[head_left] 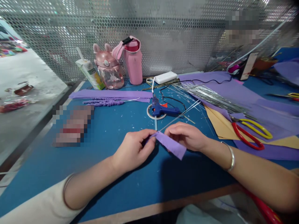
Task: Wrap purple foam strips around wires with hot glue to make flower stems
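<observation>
A narrow purple strip (174,146) of paper-like material stretches between my hands, its free end slanting down to the right. My left hand (135,147) pinches its other end, where thin wires (181,115) meet the strip and run off to the upper right. Behind the strip, my right hand (187,137) has its fingers curled in close to it and to the wires. The strip covers some of those fingertips, so what they grip is hidden. Just beyond the hands, a blue glue gun (163,109) rests on a roll of tape (149,115), its glue-coloured tip strip pointing toward me.
Stacked purple strips (112,94) and a frilly purple stem (102,102) lie at the back left. Pink bottles (134,65) stand by the perforated metal screen (177,40). Bundled wires (210,96), purple sheets (263,96) and red-and-yellow-handled scissors (251,133) occupy the right.
</observation>
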### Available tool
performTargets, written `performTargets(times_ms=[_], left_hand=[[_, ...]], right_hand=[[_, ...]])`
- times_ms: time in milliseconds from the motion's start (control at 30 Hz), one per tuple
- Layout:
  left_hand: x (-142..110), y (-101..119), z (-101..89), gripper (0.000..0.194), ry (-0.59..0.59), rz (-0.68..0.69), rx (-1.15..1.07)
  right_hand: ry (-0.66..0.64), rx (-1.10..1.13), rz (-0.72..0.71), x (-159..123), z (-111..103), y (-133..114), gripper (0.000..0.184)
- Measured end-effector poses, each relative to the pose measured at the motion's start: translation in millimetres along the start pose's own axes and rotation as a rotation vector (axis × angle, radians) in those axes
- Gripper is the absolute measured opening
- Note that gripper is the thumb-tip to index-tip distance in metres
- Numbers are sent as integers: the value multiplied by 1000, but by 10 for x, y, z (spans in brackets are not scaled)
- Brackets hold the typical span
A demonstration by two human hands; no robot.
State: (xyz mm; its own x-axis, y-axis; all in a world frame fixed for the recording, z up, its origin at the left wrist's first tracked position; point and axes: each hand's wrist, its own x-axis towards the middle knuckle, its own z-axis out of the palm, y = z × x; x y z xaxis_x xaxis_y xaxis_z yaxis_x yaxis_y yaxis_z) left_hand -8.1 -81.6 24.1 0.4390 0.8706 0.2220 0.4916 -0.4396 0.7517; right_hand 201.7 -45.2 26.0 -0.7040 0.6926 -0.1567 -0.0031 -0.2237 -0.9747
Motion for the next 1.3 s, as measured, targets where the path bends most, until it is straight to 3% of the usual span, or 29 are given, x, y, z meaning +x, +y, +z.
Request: performTargets(times_ms=[100, 233, 367, 533, 633, 767, 967, 1167, 1300], left_hand=[[27, 52, -17, 30, -122, -174, -397], [65, 62, 8, 29, -230, -358, -811], [93, 49, 35, 30, -287, -400, -949], [102, 63, 3, 40, -213, -414, -1035], [100, 64, -21, 36, -182, -439, -1046], [106, 34, -27, 29, -168, -460, -1010], [219, -27, -17, 28, -226, -460, -950], [287, -77, 9, 24, -195, -484, -873], [206, -79, 37, 16, -92, -432, -650]], right_hand=[[108, -108, -63, -5, -6, -16, 3], [90, -174, -115, -8, 47, 19, 17], [54, -185, -108, -13, 56, 36, 20], [126, -122, -147, -20, -16, -8, 23], [144, -86, -107, -41, -64, -69, 20], [54, -315, -62, -79, -80, -142, 37], [61, -611, -76, -68, -69, -142, 25], [34, -351, 3, -33, -89, -94, 25], [53, -146, 122, -2, -32, -41, 24]])
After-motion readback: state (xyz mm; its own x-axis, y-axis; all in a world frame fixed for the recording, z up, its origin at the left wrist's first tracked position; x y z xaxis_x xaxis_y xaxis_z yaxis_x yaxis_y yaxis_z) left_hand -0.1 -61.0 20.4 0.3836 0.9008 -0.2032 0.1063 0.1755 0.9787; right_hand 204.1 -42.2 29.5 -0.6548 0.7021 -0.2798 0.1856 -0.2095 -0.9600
